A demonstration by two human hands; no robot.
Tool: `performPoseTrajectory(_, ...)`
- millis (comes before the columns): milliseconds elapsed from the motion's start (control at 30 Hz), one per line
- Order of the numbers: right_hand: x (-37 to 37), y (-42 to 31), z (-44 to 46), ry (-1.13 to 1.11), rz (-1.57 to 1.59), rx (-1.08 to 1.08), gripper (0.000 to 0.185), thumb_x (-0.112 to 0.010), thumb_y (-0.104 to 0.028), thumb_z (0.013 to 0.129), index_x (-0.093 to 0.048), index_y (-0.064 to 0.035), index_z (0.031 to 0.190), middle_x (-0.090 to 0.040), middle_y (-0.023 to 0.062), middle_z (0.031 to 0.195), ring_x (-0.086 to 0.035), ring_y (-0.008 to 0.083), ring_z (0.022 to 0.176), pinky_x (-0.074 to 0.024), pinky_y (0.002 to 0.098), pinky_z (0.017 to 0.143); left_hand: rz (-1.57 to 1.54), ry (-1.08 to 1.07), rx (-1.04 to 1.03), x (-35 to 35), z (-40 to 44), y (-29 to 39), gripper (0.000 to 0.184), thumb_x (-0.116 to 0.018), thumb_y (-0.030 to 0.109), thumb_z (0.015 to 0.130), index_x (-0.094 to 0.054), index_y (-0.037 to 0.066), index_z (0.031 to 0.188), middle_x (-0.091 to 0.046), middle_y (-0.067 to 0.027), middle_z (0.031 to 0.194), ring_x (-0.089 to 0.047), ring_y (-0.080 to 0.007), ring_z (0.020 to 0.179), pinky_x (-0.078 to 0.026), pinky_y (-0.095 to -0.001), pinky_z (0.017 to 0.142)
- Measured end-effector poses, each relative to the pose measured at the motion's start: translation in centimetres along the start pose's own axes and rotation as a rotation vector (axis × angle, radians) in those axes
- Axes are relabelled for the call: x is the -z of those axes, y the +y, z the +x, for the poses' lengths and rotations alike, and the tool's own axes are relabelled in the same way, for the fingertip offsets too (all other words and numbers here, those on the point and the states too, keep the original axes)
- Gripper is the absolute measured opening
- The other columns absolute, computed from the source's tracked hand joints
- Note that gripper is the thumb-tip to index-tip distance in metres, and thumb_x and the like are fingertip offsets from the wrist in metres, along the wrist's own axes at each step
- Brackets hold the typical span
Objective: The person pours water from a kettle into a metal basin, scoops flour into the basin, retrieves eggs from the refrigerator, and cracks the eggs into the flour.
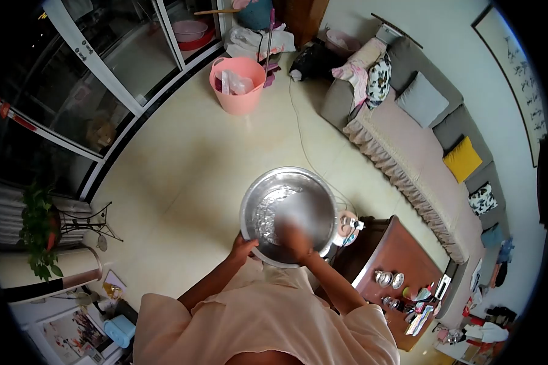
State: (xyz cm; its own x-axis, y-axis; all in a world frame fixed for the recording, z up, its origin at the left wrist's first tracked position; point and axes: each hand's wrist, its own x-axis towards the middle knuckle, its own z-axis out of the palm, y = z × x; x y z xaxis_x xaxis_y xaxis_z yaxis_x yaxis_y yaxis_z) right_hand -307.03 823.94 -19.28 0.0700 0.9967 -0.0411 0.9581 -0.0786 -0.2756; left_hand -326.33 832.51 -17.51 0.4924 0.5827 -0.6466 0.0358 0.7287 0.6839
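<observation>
A wide metal basin [246,210] is in front of my body, with shiny, bright ripples of what looks like water inside. My left hand [243,248] is closed on the basin's near-left rim. My right hand [295,242] reaches over the near rim into the basin and is smeared by motion. Just beyond its fingers shows a pale grey, roundish blur [301,213]. Whether my right hand holds it cannot be made out.
A small pink-topped appliance [347,226] stands right of the basin, its cord crossing the floor. Close by is a brown table [402,249] with metal dishes. A sofa [408,134] lines the right, a pink tub [240,100] stands ahead, and a plant stand [85,222] is left.
</observation>
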Motion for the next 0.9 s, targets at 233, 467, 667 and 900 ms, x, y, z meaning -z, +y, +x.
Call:
performPoseTrajectory(233,4.2,2.9,14.6,0.017,0.050,-0.174,0.042,-0.060,-0.017,0.074,-0.048,-0.0075,0.113,-0.043,0.0182,0.116,-0.046,0.0347,0.101,-0.0412,0.0373,0.087,-0.053,0.059,0.042,1.8,4.9,5.6,0.046,-0.054,-0.003,0.068,-0.043,0.008,0.111,-0.052,-0.0048,0.094,-0.054,-0.0182,0.085,-0.049,-0.0334,0.068)
performPoseTrajectory(467,1.7,1.5,22.0,-0.093,0.134,0.074,0.026,-0.051,-0.013,0.079,-0.052,-0.0011,0.103,-0.053,0.0119,0.099,-0.051,0.0262,0.090,-0.0408,0.0375,0.079,-0.120,0.140,0.085,3.1,12.1,11.8,0.053,-0.055,-0.002,0.067,-0.041,0.009,0.118,-0.050,-0.0074,0.100,-0.053,-0.0216,0.091,-0.049,-0.0380,0.072)
performPoseTrajectory(667,2.3,10.1,32.7,0.207,0.091,0.170,0.018,-0.054,-0.008,0.077,-0.053,-0.0038,0.094,-0.052,0.0101,0.089,-0.052,0.0213,0.080,-0.0427,0.0325,0.069,-0.050,0.259,0.056,3.7,16.5,19.2,0.054,-0.057,-0.001,0.066,-0.042,0.009,0.117,-0.052,-0.0077,0.095,-0.053,-0.0201,0.084,-0.047,-0.0337,0.069)
performPoseTrajectory(900,1.6,3.1,40.2,-0.065,0.214,0.387,0.012,-0.054,-0.011,0.074,-0.056,-0.0045,0.084,-0.052,0.0133,0.086,-0.051,0.0259,0.081,-0.0416,0.0365,0.071,-0.124,0.291,0.088,4.6,22.3,22.9,0.056,-0.057,0.000,0.062,-0.043,0.007,0.116,-0.053,-0.0061,0.095,-0.053,-0.0203,0.081,-0.048,-0.0323,0.064)
